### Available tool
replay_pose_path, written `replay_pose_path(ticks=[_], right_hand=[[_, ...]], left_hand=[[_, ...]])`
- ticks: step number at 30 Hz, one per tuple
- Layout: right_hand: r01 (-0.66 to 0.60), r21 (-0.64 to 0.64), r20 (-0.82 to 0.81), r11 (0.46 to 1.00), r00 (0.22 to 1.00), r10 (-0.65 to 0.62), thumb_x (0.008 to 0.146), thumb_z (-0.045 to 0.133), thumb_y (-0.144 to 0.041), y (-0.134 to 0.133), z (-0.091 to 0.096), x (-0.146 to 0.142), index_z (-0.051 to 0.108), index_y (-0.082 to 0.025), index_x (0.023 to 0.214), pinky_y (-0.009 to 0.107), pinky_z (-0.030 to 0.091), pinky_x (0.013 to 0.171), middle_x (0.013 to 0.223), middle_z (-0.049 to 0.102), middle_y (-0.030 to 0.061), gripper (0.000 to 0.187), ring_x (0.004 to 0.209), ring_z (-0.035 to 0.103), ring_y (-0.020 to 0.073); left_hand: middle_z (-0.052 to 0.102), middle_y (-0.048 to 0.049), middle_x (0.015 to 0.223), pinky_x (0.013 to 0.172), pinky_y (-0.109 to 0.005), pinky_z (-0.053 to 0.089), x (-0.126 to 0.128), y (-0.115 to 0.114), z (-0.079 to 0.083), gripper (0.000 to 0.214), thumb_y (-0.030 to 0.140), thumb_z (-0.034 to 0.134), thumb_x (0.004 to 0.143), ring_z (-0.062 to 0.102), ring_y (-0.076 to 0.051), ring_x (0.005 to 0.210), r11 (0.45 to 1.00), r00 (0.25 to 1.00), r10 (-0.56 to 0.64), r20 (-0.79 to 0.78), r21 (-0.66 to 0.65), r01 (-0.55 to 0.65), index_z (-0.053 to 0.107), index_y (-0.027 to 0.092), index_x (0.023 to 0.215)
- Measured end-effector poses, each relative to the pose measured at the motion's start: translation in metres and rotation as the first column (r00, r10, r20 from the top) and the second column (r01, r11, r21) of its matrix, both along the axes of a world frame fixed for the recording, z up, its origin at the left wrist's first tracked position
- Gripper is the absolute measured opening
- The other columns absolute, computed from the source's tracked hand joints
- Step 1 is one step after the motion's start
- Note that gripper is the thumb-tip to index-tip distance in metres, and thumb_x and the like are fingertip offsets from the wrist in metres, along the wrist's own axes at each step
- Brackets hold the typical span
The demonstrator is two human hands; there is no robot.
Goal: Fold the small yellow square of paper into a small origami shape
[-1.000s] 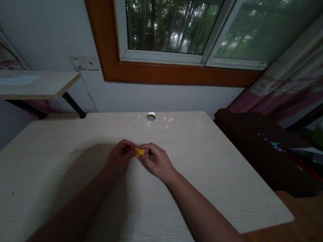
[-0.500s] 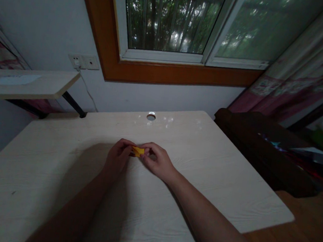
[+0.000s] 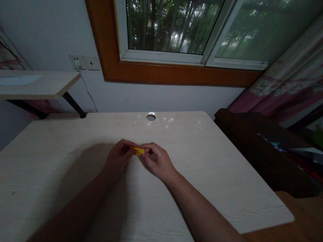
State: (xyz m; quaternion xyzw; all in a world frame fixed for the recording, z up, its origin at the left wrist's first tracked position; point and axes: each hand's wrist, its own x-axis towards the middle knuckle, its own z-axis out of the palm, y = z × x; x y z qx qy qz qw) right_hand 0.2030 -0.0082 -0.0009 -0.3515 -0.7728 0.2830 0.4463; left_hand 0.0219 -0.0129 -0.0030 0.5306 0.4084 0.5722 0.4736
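Observation:
A small yellow piece of folded paper (image 3: 138, 151) is held between my two hands, just over the pale wood-grain table (image 3: 219, 172). My left hand (image 3: 119, 155) pinches its left end between thumb and fingers. On the other side, my right hand (image 3: 158, 160) grips the right end with thumb and fingertips. Both hands cover the ends of the paper, so only its middle shows. Its exact folds are too small to make out.
A raised shelf (image 3: 47, 90) on black legs stands at the table's back left. Near the back edge is a round cable hole (image 3: 151, 117). A dark wooden piece of furniture (image 3: 250, 144) adjoins the right side. Behind are a window (image 3: 171, 23) and a wall socket (image 3: 83, 62).
My left thumb and fingers have shifted slightly on the yellow paper, and its visible part looks a little flatter. My right hand stays almost where it was.

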Motion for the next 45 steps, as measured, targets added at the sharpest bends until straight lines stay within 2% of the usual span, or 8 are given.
replay_pose_path(ticks=[4,8,12,21,28,37,45], right_hand=[[0.002,-0.007,-0.005,1.0,1.0,-0.002,0.089,0.058,-0.025,0.0004,-0.0007,-0.0005,0.061,-0.022,0.111,0.027,0.047,0.07,0.084,0.061,0.0026,0.022,0.075,0.058,0.0146],[0.025,-0.057,-0.045,0.998,0.999,-0.027,0.088,0.062,-0.032,0.0006,-0.002,-0.0012,0.062,-0.022,0.106,0.025,0.048,0.068,0.088,0.064,0.0037,0.021,0.076,0.06,0.0145],[0.037,-0.075,-0.066,0.996,0.997,-0.042,0.088,0.063,-0.032,0.0001,-0.0017,-0.001,0.063,-0.023,0.105,0.026,0.049,0.07,0.09,0.066,0.0039,0.019,0.078,0.061,0.015],[0.046,-0.036,-0.004,0.998,0.999,-0.046,0.089,0.06,-0.031,-0.0025,0.0038,-0.0011,0.062,-0.022,0.107,0.028,0.049,0.073,0.091,0.068,0.0049,0.019,0.08,0.063,0.0164],[0.07,-0.015,0.023,0.997,0.997,-0.069,0.09,0.059,-0.032,-0.0019,0.0034,-0.0004,0.061,-0.021,0.105,0.028,0.049,0.072,0.089,0.068,0.0049,0.019,0.079,0.062,0.0164],[0.104,0.012,0.02,0.995,0.994,-0.104,0.089,0.059,-0.029,-0.0003,-0.0012,-0.0005,0.061,-0.022,0.105,0.03,0.051,0.074,0.094,0.068,0.006,0.017,0.081,0.063,0.0172],[0.112,0.046,0.028,0.993,0.993,-0.113,0.09,0.059,-0.029,-0.0016,0.002,0.0007,0.062,-0.021,0.104,0.03,0.051,0.075,0.093,0.068,0.0059,0.017,0.082,0.063,0.0173]], left_hand=[[0.07,-0.0045,0.089,0.082,-0.031,0.052,0.0013,-0.0005,0.0026,0.01,0.022,0.07,0.078,0.065,-0.017,0.087,0.999,0.999,-0.032,0.015,0.042,0.032,0.065,0.017,0.086],[0.068,-0.0054,0.094,0.085,-0.031,0.051,0.0003,0.0,0.0032,0.006,0.02,0.068,0.081,0.065,-0.017,0.091,0.988,0.995,-0.092,-0.026,0.121,0.095,0.067,0.018,0.086],[0.065,-0.0058,0.097,0.085,-0.031,0.051,-0.0007,0.0002,0.0028,0.004,0.02,0.067,0.082,0.063,-0.018,0.093,0.976,0.992,-0.112,-0.057,0.179,0.12,0.067,0.018,0.086],[0.063,-0.0055,0.095,0.083,-0.03,0.051,0.0017,-0.002,0.0027,0.005,0.022,0.063,0.084,0.062,-0.017,0.089,0.977,0.995,-0.102,-0.017,0.188,0.104,0.065,0.017,0.085],[0.062,-0.0063,0.097,0.086,-0.033,0.05,0.0019,-0.0016,0.0038,0.006,0.022,0.06,0.086,0.061,-0.018,0.093,0.974,0.994,-0.103,-0.027,0.198,0.107,0.064,0.018,0.085],[0.058,-0.0071,0.106,0.088,-0.035,0.052,0.0008,0.0004,-0.0032,0.016,0.021,0.068,0.082,0.06,-0.019,0.099,0.951,0.979,-0.158,-0.127,0.248,0.185,0.062,0.02,0.096],[0.059,-0.0067,0.103,0.086,-0.034,0.052,-0.0023,0.0026,-0.0046,0.014,0.021,0.067,0.083,0.061,-0.018,0.096,0.957,0.977,-0.086,-0.193,0.256,0.135,0.064,0.02,0.097]])
